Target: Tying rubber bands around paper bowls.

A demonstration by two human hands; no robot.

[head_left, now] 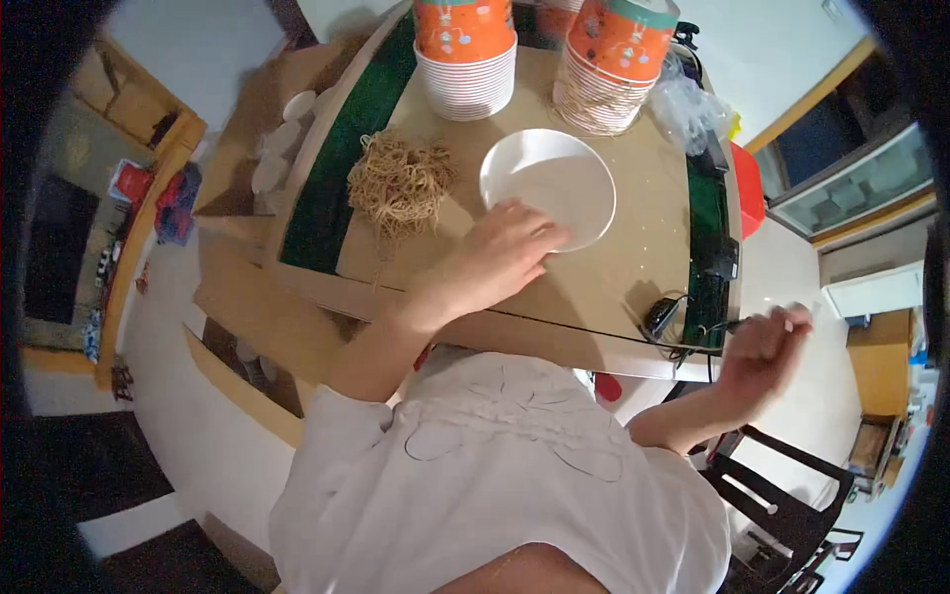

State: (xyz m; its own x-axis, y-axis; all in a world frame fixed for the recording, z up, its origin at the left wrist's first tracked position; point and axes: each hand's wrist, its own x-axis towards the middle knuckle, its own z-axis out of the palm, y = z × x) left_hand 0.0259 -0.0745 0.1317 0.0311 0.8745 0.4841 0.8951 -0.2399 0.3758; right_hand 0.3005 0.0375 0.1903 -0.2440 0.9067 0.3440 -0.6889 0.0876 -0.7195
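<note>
A white, round paper bowl [554,178] sits on the brown board with its open side showing. My left hand [500,252] reaches over its near-left rim, its bent fingers closed on the edge. Left of the bowl lies a tangled heap of thin tan loops [401,188] that look like rubber bands. Off the table's right edge, my right hand [764,351] is raised with curled fingers. Its fingertips are slightly blurred, and anything between them is too small to make out.
Two stacks of orange-and-white paper bowls [465,84] [609,79] stand at the back; tan loops hang about the right one. A clear plastic bag [691,114] lies beside it. Black cables and a small black device [661,317] are near the front right. Open cardboard boxes [262,337] stand at left.
</note>
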